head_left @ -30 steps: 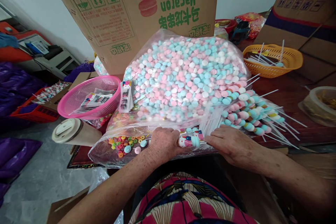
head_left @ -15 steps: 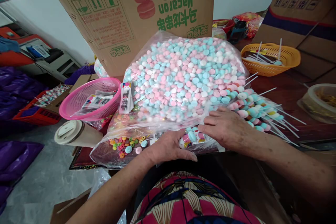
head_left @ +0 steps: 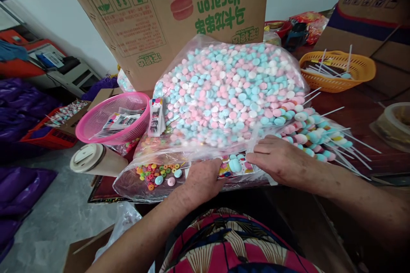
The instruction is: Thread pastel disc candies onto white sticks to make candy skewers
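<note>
My left hand (head_left: 201, 181) is curled on the left end of a small printed candy packet (head_left: 235, 166) holding blue and pink candies. My right hand (head_left: 282, 160) pinches the packet's right end with thumb and fingers. The packet lies at the near edge of a big clear bag of pink, blue and white round candies (head_left: 230, 89). Right of my right hand lies a pile of candy skewers on white sticks (head_left: 315, 136). A smaller clear bag of colourful candy rings (head_left: 153, 172) sits just left of my left hand.
A pink basket (head_left: 112, 119) with printed wrappers stands at the left, with a lidded cup (head_left: 92, 158) lying in front of it. An orange basket (head_left: 339, 72) with sticks is at the back right. A large "Macaron" cardboard box (head_left: 166, 13) rises behind the big bag.
My left hand let the packet roll flat, then curled back onto its left end. My right hand moved up and left from the sticks to the packet's right end.
</note>
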Tool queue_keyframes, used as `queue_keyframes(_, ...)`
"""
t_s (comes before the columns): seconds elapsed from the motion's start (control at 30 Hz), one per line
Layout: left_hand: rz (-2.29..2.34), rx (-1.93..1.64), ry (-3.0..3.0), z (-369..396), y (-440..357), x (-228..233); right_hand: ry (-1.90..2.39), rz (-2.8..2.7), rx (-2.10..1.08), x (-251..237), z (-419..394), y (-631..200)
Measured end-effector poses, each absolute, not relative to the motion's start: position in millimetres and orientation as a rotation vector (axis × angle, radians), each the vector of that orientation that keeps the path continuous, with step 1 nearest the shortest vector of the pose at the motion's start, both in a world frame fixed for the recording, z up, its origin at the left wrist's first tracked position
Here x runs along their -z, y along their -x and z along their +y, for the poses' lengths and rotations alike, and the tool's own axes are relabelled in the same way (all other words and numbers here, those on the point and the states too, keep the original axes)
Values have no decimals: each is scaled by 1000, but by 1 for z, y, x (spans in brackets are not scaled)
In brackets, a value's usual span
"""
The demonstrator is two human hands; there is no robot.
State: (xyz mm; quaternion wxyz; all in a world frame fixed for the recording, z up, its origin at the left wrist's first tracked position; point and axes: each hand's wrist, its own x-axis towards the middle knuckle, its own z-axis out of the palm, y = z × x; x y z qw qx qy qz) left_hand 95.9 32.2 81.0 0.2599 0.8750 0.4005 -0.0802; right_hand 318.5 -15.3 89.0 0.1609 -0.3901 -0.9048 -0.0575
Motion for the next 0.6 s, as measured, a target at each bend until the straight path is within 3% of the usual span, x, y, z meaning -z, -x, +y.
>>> queue_keyframes(0.1,750,174,-1947,43,-89,-82,993,-2559,387,-88,-18,-317)
queue_keyframes(0.23,581,260,-1599,50,-87,-85,920,-2546,411,-87,-24,-311)
queue_keyframes(0.43,609,275,-1514,47,-97,-80,967,-2548,227,-87,-24,-299)
queue_keyframes(0.6,671,179,-1787,43,-109,-72,1057,-2711,-92,-86,-20,-285)
